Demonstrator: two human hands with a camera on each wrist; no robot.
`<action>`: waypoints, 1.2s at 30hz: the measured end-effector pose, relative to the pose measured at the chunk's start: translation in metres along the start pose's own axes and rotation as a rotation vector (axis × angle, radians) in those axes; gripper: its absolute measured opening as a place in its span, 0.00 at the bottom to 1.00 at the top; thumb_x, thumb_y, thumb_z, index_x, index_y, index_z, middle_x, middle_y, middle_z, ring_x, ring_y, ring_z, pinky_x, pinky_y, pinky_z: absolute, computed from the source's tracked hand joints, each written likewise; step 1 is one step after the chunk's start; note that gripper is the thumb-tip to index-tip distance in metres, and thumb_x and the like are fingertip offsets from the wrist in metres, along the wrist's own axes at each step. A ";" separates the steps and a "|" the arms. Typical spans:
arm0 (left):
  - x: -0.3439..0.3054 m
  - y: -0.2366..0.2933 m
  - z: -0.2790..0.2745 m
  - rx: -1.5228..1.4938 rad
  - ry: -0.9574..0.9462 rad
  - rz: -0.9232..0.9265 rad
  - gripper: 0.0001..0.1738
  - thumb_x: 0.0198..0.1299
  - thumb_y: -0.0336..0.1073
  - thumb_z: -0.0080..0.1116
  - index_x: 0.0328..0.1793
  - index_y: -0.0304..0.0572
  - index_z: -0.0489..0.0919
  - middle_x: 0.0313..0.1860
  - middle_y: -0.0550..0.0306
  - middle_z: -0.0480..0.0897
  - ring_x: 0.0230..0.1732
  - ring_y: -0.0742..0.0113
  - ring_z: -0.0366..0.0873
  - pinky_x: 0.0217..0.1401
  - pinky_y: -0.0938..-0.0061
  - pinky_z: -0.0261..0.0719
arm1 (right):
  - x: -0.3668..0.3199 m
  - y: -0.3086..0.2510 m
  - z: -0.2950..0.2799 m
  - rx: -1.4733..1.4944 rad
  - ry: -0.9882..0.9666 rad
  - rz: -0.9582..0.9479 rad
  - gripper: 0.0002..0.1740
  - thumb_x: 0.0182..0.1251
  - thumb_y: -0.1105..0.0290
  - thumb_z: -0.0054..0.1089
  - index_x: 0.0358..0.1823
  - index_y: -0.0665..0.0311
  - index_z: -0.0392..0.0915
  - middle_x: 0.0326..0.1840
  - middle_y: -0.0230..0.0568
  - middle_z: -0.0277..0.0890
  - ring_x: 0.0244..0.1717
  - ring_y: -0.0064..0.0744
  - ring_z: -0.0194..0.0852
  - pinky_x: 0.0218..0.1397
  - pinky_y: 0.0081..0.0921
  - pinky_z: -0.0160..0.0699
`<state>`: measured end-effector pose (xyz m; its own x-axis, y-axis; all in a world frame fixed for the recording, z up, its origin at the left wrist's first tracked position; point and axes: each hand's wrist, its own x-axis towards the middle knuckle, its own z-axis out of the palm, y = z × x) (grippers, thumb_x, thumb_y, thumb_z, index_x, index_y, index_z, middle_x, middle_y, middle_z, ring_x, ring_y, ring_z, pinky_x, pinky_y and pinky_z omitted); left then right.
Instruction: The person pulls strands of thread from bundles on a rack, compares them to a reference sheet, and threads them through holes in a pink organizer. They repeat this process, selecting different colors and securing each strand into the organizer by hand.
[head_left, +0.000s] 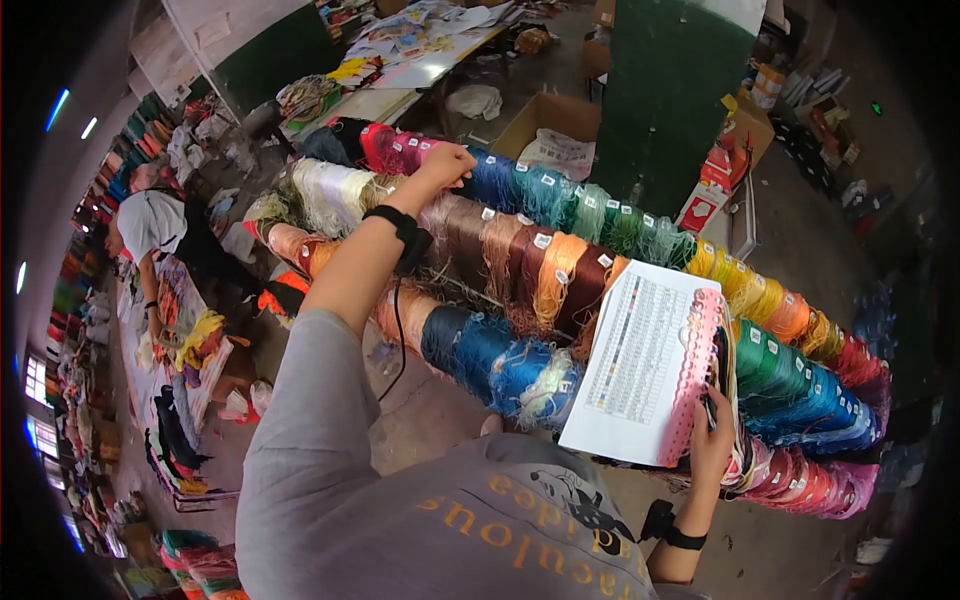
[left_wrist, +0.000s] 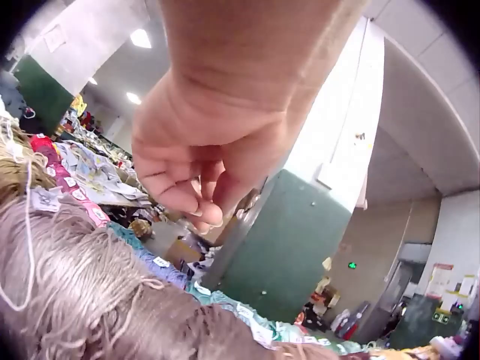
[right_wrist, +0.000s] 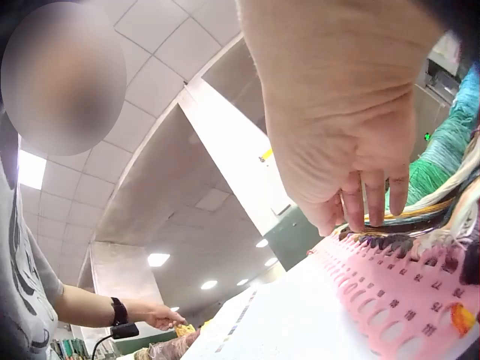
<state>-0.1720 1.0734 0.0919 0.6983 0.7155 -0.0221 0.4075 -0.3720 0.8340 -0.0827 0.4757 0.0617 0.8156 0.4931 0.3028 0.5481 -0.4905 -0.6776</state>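
Stands over a long rack of yarn skeins (head_left: 560, 270), banked in two rows from far left to near right: cream, magenta, blue, green, orange, brown, then reds at the near right end. Reaches far left with the left hand (head_left: 447, 163) to the top row, where the magenta and blue skeins meet. In the left wrist view, fingers (left_wrist: 176, 187) curled in toward the palm, no strand seen between them, just above a grey-brown skein (left_wrist: 82, 292); cannot tell whether touching the yarn.

Holds the sample card (head_left: 640, 360) in the right hand (head_left: 712, 440), near right, propped against the green and blue skeins: white printed sheet with a pink punched strip (head_left: 693, 375) along its right edge. Grips that edge, fingers (right_wrist: 375, 195) bent over the pink strip, thread samples in its holes.

Black strap (head_left: 400, 225) on the left wrist, cable hanging below. Further left, another person (head_left: 150, 225) bent over heaped yarn. Beyond the rack, a cardboard box (head_left: 555, 125) and a green pillar (head_left: 665, 90).
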 end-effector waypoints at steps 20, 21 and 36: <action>0.138 -0.007 0.073 0.843 -0.184 -0.072 0.25 0.48 0.44 0.68 0.52 0.41 0.80 0.54 0.47 0.79 0.57 0.49 0.75 0.55 0.61 0.75 | -0.042 -0.017 -0.003 0.022 0.155 0.437 0.13 0.67 0.77 0.51 0.51 0.72 0.73 0.48 0.45 0.75 0.45 0.32 0.73 0.49 0.24 0.71; 0.126 0.006 0.073 0.847 -0.153 -0.098 0.25 0.47 0.43 0.69 0.52 0.41 0.81 0.55 0.47 0.79 0.58 0.49 0.75 0.55 0.61 0.75 | -0.044 -0.018 -0.003 0.020 0.164 0.445 0.13 0.67 0.77 0.51 0.51 0.72 0.73 0.48 0.45 0.75 0.45 0.32 0.73 0.49 0.24 0.71; 0.171 -0.037 0.036 0.707 -0.223 0.281 0.11 0.53 0.37 0.63 0.38 0.37 0.83 0.32 0.45 0.83 0.35 0.49 0.82 0.40 0.62 0.78 | -0.031 -0.028 0.004 0.008 0.163 0.408 0.14 0.68 0.73 0.53 0.53 0.70 0.73 0.47 0.41 0.76 0.44 0.28 0.73 0.42 0.20 0.72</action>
<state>-0.0465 1.1885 0.0375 0.9016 0.4312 -0.0352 0.4232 -0.8623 0.2781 -0.1238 0.4775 0.0687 0.9840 0.1397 0.1106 0.1737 -0.6153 -0.7689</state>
